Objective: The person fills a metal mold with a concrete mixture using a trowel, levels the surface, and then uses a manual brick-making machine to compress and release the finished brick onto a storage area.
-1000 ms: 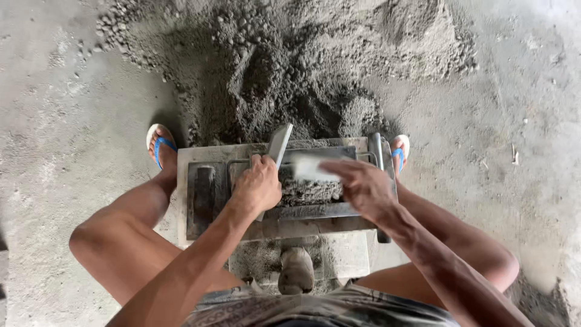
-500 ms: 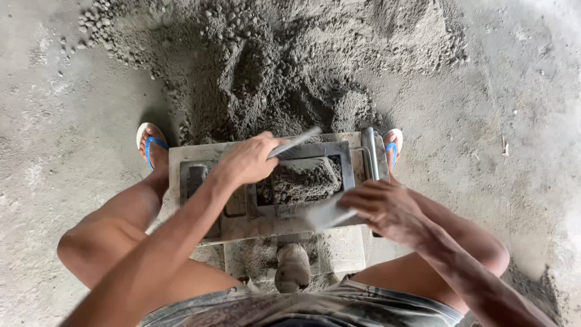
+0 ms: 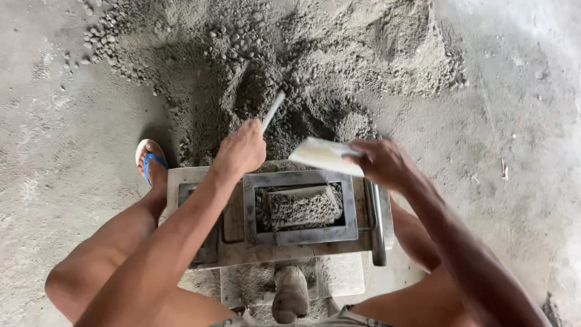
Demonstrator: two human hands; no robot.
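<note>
A metal block mould (image 3: 299, 233) stands between my knees, its rectangular cavity holding damp grey mix (image 3: 302, 207). My left hand (image 3: 242, 148) is stretched past the mould's far edge, shut on a thin flat metal scraper (image 3: 273, 110) whose tip reaches into the heap of mix (image 3: 272, 66). To the right, at the foot of the heap, my right hand (image 3: 381, 162) grips a pale flat board (image 3: 325, 155), held tilted just above the mould's far rim.
The grey sand and gravel heap fills the floor ahead, with loose stones (image 3: 100, 36) at its left. My left foot in a blue-strapped sandal (image 3: 149, 162) rests beside the mould. A metal lever bar (image 3: 376, 221) runs along the mould's right side. Bare concrete floor (image 3: 526, 121) surrounds everything.
Both hands have moved forward from over the mould to the heap. The left hand's scraper now pokes into the mix, and the right hand's board has swung from near side to far side.
</note>
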